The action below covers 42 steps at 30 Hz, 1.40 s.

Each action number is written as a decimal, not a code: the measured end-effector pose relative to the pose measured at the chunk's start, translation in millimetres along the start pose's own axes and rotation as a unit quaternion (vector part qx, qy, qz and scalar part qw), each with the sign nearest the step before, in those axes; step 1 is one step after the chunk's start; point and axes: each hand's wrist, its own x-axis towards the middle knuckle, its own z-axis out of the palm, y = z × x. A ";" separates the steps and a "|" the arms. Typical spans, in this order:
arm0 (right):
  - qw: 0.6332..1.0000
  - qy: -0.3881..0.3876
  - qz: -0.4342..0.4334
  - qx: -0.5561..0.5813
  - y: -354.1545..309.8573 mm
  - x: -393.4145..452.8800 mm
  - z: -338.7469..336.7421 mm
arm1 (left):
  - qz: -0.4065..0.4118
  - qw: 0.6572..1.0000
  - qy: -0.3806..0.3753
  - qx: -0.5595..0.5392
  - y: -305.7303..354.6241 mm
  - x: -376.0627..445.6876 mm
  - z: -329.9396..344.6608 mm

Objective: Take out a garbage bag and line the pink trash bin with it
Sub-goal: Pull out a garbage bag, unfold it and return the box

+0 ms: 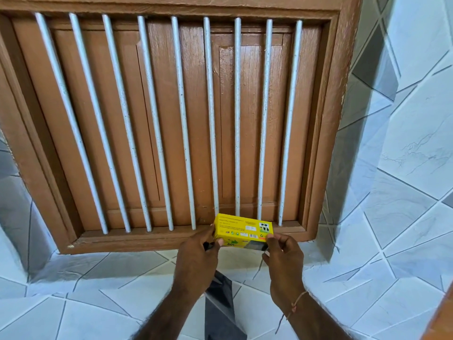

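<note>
Head view: a black bag (220, 298) hangs at 6 o'clock from the left hand (196, 261), whose fingers are curled round the yellow box (242, 230) end. The box's long axis runs 9 to 3. At 3 o'clock its other end is pinched by the right hand (284, 258). No bin is seen.

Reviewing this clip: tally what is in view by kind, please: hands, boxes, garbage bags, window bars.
Hands: 2, left hand and right hand, both gripping the box
Yellow boxes: 1, yellow box
Dark garbage bags: 1, garbage bag hanging below the left hand
White window bars: 9, window bars
Total: 13
</note>
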 end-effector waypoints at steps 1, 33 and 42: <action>1.000 0.000 -0.003 -0.019 3.3 1.7 -1.6 | -0.003 0.999 -0.021 0.024 -4.1 3.1 -0.4; 0.907 -0.325 -0.003 -0.268 27.1 -82.8 -21.1 | -0.204 0.930 0.032 -0.305 28.3 3.0 -19.9; 0.872 -0.253 0.050 -0.417 53.0 -125.1 -97.4 | -0.201 0.883 0.020 -0.423 86.6 -22.3 -69.3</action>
